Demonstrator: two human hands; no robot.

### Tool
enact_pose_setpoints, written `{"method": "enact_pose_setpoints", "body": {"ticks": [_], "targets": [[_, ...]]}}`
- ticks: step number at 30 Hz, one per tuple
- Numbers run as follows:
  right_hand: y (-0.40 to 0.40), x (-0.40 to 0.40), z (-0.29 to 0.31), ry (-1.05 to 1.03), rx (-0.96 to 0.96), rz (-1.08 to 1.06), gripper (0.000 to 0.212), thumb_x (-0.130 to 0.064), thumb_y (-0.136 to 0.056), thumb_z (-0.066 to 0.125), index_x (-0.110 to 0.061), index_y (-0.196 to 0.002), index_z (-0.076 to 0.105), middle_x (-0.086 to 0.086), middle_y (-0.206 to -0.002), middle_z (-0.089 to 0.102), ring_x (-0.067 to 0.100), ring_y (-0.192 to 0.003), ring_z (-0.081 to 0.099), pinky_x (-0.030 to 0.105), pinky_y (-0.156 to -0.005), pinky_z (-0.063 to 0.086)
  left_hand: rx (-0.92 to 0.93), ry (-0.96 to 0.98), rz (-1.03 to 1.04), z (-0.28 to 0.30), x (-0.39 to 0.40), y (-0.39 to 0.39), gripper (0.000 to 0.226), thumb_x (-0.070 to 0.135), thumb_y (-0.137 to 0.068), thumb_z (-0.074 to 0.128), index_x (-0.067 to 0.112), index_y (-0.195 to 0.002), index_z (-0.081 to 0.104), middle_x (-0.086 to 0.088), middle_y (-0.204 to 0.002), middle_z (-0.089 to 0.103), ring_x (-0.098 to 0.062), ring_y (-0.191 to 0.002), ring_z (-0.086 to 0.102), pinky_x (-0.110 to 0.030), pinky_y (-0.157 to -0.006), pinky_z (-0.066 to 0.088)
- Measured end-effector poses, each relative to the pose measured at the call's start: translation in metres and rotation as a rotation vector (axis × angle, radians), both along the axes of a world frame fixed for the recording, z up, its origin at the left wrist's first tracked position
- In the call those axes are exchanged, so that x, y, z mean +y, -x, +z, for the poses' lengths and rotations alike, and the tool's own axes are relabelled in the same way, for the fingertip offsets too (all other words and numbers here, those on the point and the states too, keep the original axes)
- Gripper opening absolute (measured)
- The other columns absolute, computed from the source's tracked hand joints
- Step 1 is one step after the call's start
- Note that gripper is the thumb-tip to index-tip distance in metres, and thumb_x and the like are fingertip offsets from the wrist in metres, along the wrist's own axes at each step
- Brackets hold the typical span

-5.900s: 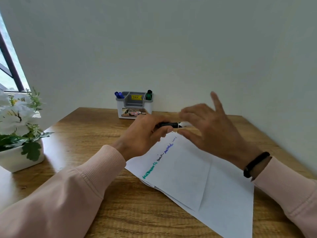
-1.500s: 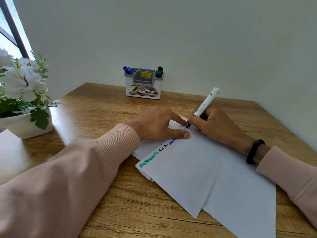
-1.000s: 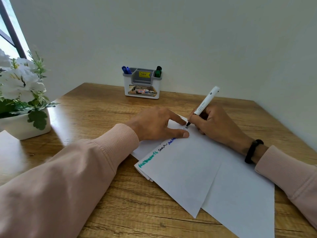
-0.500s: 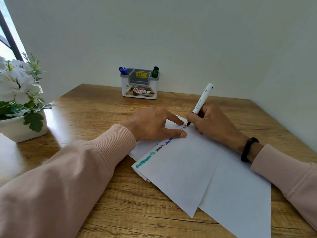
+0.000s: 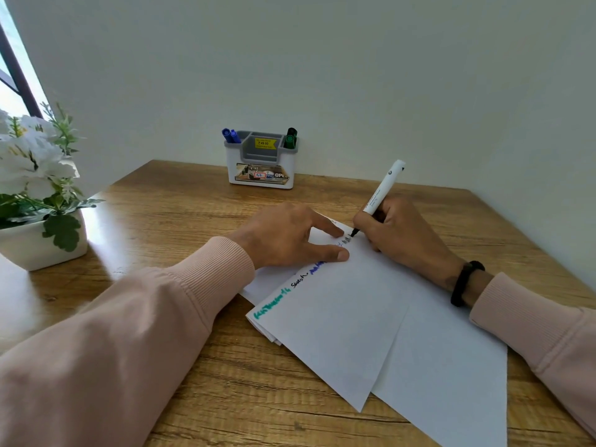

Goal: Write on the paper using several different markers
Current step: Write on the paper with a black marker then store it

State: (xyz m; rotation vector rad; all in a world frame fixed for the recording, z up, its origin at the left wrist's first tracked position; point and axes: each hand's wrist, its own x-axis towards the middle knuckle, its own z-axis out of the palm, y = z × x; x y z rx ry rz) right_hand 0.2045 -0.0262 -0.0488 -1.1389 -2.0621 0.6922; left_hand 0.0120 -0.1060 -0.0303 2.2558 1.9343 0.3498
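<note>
White paper sheets (image 5: 348, 321) lie overlapped on the wooden table, with green, black and blue writing along the top sheet's upper edge. My right hand (image 5: 396, 233) grips a white marker (image 5: 382, 190) with a black tip, and the tip touches the paper at the end of the written line. My left hand (image 5: 290, 235) presses flat on the paper's far left corner, thumb and forefinger spread just left of the tip. A white and grey holder (image 5: 261, 164) at the back wall carries blue markers (image 5: 230, 136) on its left and green markers (image 5: 290, 138) on its right.
A white pot with white flowers (image 5: 35, 188) stands at the table's left edge by the window. The wall runs close behind the holder and along the right side. A black band sits on my right wrist (image 5: 464, 283).
The marker was uncapped between both hands, then brought down to the paper. Over the last second its tip has crept rightward, leaving fresh black marks. My left hand stays pressed on the sheet.
</note>
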Motion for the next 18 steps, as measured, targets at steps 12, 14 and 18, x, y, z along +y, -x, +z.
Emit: {"method": "enact_pose_setpoints", "body": {"ticks": [12,14,18], "targets": [[0.0002,-0.0058,0.0023,0.008,-0.018,0.006,0.031,-0.023,-0.092,0.067,0.002,-0.075,0.060,0.001,-0.059,0.050,0.015,-0.050,0.043,0.026,-0.048,0.036,0.016,0.004,0.003,0.0015,-0.0017,-0.0011,0.060,0.076,-0.084,0.052,0.050,-0.138,0.056,0.021,-0.075,0.043,-0.004,-0.066,0.044,-0.025,-0.056,0.031],[0.0001,-0.0049,0.0013,-0.016,-0.001,-0.027,0.032,-0.025,-0.092,0.068,0.003,-0.076,0.061,0.004,-0.061,0.054,0.016,-0.052,0.049,0.027,-0.049,0.040,0.008,0.007,0.007,0.0003,-0.0005,-0.0001,0.061,0.077,-0.083,0.052,0.051,-0.138,0.055,0.021,-0.075,0.044,-0.004,-0.067,0.045,-0.025,-0.057,0.031],[-0.0028,-0.0028,0.0016,0.001,0.103,-0.048,0.031,-0.022,-0.093,0.068,0.006,-0.080,0.065,0.005,-0.058,0.056,0.009,-0.043,0.046,0.017,-0.042,0.038,-0.005,0.024,0.007,-0.0004,0.0002,-0.0004,0.061,0.077,-0.083,0.052,0.050,-0.138,0.055,0.020,-0.075,0.045,-0.005,-0.067,0.046,-0.024,-0.055,0.030]]}}
